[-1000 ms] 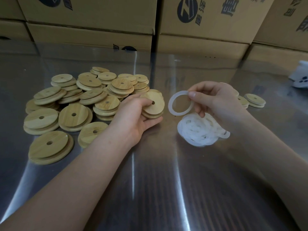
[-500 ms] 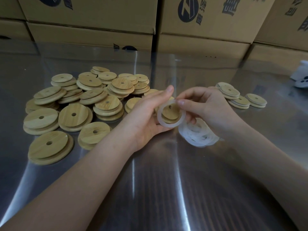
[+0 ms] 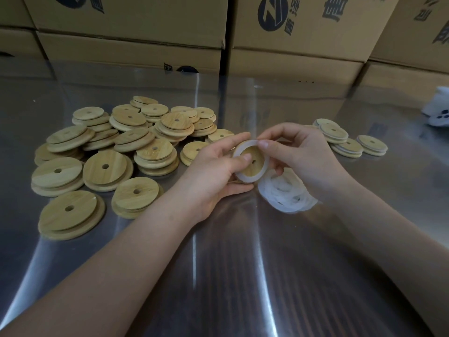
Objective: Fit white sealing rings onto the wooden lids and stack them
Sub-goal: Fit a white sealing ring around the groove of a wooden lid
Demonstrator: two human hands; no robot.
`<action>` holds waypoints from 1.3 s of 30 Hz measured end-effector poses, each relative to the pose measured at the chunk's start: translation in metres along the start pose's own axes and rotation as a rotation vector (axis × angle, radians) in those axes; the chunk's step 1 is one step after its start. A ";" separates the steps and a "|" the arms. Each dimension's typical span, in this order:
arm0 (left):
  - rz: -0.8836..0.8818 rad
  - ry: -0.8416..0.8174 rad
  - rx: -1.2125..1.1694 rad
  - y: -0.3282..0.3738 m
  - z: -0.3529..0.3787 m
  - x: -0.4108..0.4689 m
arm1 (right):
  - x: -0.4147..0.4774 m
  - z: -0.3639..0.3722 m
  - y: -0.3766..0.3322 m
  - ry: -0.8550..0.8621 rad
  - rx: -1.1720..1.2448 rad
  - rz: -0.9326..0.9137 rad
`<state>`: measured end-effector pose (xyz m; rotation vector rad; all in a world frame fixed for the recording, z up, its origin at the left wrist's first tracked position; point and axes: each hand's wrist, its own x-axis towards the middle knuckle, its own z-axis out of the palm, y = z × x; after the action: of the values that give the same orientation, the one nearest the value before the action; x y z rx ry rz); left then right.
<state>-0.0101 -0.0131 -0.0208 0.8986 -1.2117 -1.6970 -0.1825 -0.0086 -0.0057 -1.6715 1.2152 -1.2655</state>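
Sealing ring [image 3: 244, 178] sits round the wooden lid [image 3: 255, 169], which the left hand [image 3: 213, 171] grips from nine o'clock. The right hand [image 3: 308, 159] pinches the ring's rim at twelve. Farther off at two o'clock lie the finished lids [image 3: 334, 131], nearer the right hand.

Steel table [image 3: 218, 276] bears loose wooden lids [image 3: 104, 166], white rings [image 3: 286, 193], seemingly ringed lids [image 3: 345, 144].

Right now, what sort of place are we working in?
Probably a packing or assembly workshop: printed cardboard cartons stacked behind a steel table, a bulk heap of wooden lids and loose sealing rings.
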 end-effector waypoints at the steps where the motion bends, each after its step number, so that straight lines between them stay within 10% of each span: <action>1: 0.003 0.004 0.011 0.000 0.000 0.000 | 0.000 0.000 0.000 0.006 -0.002 -0.003; 39: 0.700 0.253 0.650 -0.005 0.004 -0.005 | 0.007 -0.005 0.001 -0.001 -0.109 -0.161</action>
<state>-0.0131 -0.0060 -0.0237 0.8707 -1.6754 -0.6169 -0.1873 -0.0160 -0.0030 -1.8796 1.1874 -1.3143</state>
